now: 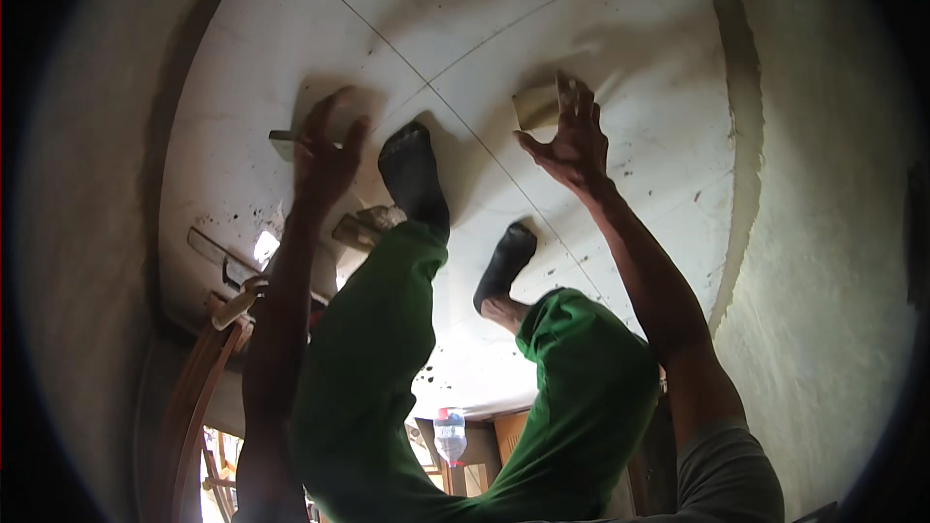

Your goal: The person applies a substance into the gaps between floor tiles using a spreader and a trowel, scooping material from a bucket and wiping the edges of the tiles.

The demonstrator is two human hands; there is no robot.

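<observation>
My left hand [327,155] is over the pale tiled floor, fingers curved and thumb held apart, slightly blurred. A flat grey-green block [281,143] pokes out beside it, partly hidden by the hand; I see no grip on it. On the other side, my right hand [573,140] is spread, its thumb and fingers apart. A tan rectangular block [535,108] lies between the right thumb and fingertips, and the fingers overlap its right edge. Whether they touch it is unclear.
My feet in dark socks [412,169] stand on the floor between my hands. A long flat trowel [208,250] and a smaller flat tool [356,232] lie at the left. Walls rise on both sides. Behind are a wooden frame [199,383] and a plastic bottle [449,438].
</observation>
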